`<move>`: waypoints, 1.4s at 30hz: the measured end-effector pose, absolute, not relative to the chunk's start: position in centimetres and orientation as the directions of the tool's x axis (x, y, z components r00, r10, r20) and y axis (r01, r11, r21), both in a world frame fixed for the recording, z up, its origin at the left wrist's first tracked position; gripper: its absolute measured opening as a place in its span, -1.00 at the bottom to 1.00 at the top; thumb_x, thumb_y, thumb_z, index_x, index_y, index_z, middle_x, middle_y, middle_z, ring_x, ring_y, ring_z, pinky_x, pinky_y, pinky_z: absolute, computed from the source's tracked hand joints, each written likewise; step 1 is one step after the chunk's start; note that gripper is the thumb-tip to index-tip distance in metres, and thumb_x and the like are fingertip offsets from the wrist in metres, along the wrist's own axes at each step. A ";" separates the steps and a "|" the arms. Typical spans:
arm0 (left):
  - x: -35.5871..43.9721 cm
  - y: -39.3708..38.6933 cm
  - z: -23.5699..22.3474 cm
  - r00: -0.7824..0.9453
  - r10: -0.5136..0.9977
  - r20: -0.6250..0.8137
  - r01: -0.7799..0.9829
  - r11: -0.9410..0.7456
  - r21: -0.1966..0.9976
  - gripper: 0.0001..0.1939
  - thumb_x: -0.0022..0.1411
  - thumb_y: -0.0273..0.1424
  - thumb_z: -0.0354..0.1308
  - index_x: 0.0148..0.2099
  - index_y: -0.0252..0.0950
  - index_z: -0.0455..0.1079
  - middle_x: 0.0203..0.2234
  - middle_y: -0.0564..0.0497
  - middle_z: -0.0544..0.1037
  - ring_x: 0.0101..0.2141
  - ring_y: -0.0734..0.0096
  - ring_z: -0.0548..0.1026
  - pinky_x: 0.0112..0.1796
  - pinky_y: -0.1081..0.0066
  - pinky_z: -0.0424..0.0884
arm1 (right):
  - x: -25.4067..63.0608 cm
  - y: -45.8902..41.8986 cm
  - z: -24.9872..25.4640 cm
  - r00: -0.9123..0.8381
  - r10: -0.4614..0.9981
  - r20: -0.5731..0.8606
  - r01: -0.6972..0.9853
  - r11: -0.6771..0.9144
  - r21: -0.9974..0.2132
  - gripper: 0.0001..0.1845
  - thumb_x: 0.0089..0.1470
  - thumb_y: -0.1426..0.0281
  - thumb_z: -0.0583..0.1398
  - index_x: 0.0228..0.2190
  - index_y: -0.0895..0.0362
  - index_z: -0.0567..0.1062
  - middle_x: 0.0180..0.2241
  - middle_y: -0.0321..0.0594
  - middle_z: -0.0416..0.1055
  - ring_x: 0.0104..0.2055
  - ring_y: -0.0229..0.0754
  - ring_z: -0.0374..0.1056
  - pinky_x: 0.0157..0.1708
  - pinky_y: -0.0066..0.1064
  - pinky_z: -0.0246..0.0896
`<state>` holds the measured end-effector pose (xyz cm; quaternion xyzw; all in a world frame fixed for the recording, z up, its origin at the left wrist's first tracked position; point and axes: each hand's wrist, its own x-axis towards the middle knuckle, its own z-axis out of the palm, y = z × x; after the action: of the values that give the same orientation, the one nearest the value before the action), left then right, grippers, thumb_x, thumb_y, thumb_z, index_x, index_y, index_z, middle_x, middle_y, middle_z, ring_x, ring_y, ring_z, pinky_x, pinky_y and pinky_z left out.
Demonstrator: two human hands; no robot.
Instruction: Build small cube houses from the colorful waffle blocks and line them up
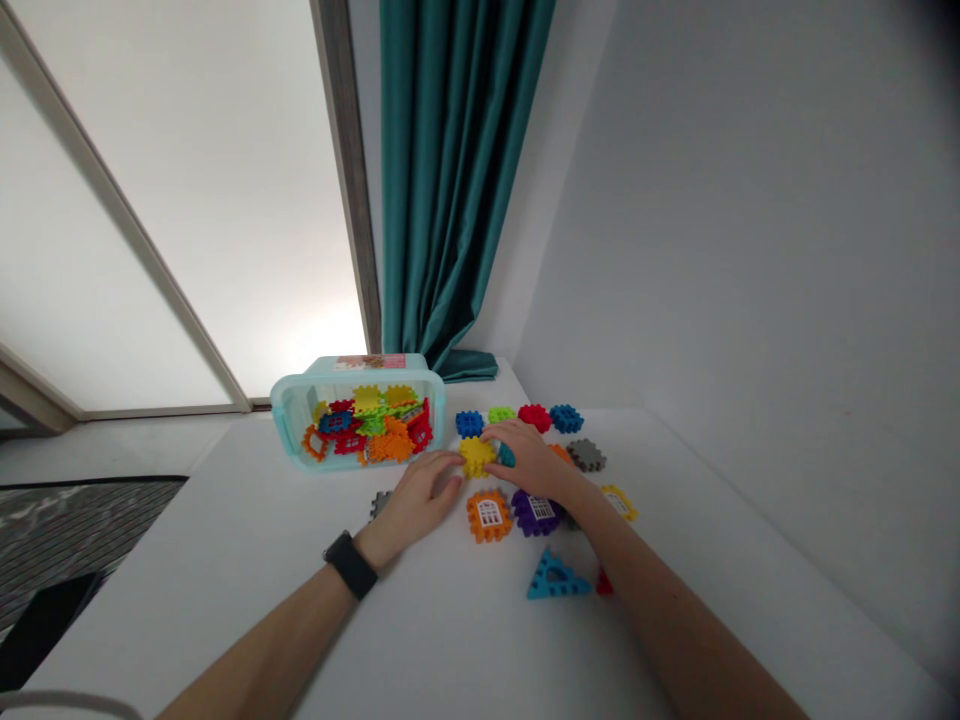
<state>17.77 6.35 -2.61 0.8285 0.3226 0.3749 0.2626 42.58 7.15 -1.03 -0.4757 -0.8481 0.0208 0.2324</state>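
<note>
A yellow gear-edged building tile [476,457] lies on the white table between my hands. My right hand [531,462] reaches over from the right, its thumb and fingers gripping the tile's right side. At the tile's left edge are the fingertips of my left hand [421,503], whose thumb stands apart from the index finger. Below the tile are an orange window tile [489,515] and a purple window tile [535,512]. Partly under my right hand shows a teal tile [506,455]. A grey tile [379,502] is half hidden behind my left hand.
A light-blue bin [283,420] full of coloured tiles stands at the back left. Behind the hands sit blue [469,424], green, red [534,416] and dark blue [566,418] tiles. A grey tile [586,455] and yellow window tile [619,502] lie right; a blue triangle [556,578] lies nearer.
</note>
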 end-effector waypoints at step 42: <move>10.6 6.2 2.2 0.358 0.806 0.470 0.702 -0.565 0.434 -0.81 0.33 -0.45 0.04 -0.15 -0.26 0.50 -0.22 -0.08 0.64 -0.17 0.16 0.58 -0.12 0.21 0.48 | 36.8 4.2 3.1 -0.490 0.759 0.428 0.751 0.617 -0.235 -0.73 0.24 0.37 0.15 -0.04 0.07 0.49 -0.02 -0.07 0.52 0.08 0.04 0.38 0.13 0.00 0.22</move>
<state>10.58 6.23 2.17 0.8203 0.4596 0.3311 0.0791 36.78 4.16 3.12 -0.4376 -0.8630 0.0081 0.2524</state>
